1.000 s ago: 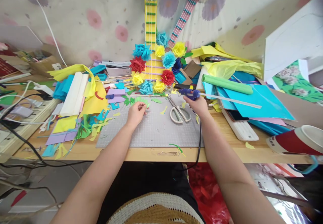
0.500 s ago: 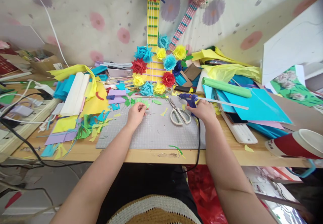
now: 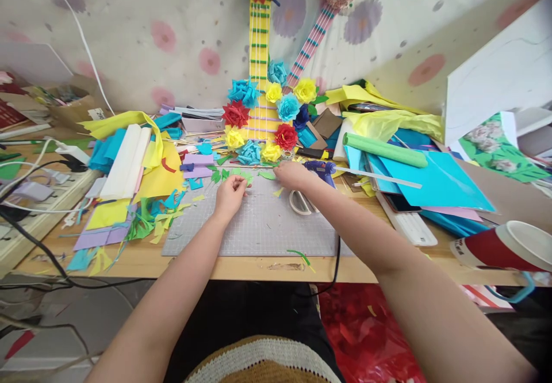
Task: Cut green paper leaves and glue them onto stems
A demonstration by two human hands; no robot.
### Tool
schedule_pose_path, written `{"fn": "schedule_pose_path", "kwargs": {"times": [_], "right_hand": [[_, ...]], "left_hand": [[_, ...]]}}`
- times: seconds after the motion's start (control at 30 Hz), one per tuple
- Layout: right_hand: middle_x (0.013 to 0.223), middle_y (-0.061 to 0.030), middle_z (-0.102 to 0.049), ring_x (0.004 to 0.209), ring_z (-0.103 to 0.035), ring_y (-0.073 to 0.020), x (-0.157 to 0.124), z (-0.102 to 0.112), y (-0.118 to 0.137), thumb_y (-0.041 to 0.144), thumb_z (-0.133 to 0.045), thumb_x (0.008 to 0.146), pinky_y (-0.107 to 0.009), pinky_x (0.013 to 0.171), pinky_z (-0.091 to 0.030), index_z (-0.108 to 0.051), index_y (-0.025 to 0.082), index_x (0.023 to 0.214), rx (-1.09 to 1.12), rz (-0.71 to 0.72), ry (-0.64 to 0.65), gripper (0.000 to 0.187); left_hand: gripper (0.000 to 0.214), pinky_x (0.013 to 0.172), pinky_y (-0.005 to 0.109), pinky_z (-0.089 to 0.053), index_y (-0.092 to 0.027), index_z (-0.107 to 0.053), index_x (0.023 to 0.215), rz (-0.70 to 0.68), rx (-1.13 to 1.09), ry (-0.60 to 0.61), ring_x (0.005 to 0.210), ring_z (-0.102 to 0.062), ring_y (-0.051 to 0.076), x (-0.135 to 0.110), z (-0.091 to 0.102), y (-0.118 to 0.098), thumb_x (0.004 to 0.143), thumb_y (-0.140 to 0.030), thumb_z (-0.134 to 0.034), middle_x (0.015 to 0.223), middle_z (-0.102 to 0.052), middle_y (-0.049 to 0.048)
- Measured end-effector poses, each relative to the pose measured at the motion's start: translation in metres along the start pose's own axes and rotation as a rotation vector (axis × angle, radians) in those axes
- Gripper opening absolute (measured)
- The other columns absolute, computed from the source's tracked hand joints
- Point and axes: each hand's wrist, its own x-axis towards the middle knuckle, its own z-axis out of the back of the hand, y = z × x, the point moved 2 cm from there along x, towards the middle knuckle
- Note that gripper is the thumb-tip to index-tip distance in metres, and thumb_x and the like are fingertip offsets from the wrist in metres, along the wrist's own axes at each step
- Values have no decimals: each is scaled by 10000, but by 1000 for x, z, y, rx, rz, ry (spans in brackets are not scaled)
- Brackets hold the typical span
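My left hand (image 3: 230, 198) is closed in a pinch above the grey cutting mat (image 3: 259, 233). Whatever lies between its fingertips is too small to make out. Just beyond it are several green paper leaves (image 3: 225, 174). My right hand (image 3: 290, 175) reaches across the mat, its fingertips down beside a single green paper leaf (image 3: 268, 175); those fingers are blurred and partly hidden. Under the right forearm lie scissors (image 3: 297, 203), their blades covered. A blue hot glue gun (image 3: 321, 168) with a clear stick stands just right of that hand.
A yellow paper guitar (image 3: 259, 55) with paper flowers leans against the wall behind. Coloured paper scraps (image 3: 144, 216) pile up at left; blue sheets (image 3: 435, 182) and a green roll (image 3: 383, 149) lie at right. A paper cup (image 3: 500, 248) stands near the front edge.
My right hand has let go of the glue gun and moved left to the single green leaf, its forearm now over the scissors. The left hand remains almost still.
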Motion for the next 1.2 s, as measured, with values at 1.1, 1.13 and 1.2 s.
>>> {"fn": "schedule_pose_path", "kwargs": {"times": [1.1,1.13,1.2], "right_hand": [[736,-4,-635,630,-569,-69,-18,-32,35,312,-651,677,-200,621,-465,-520,171,744,1959,-368,-384,204],[734,-4,-635,629,-568,-68,-17,-33,35,310,-652,678,-199,622,-464,-523,170,739,1968,-371,-374,200],[730,-5,-637,630,-569,-70,-17,-34,36,311,-656,680,-201,629,-463,-530,169,730,1975,-370,-358,196]], "left_hand": [[161,449,209,-423,-166,-565,769,68,-75,132,479,-577,101,-6,-6,-3,722,-318,-591,751,-706,55],[153,458,209,-428,-166,-564,769,72,-75,139,476,-574,97,-6,-6,-4,725,-311,-589,753,-707,55],[147,465,210,-434,-164,-563,775,88,-77,147,476,-572,94,-7,-6,-6,729,-302,-588,764,-710,58]]}}
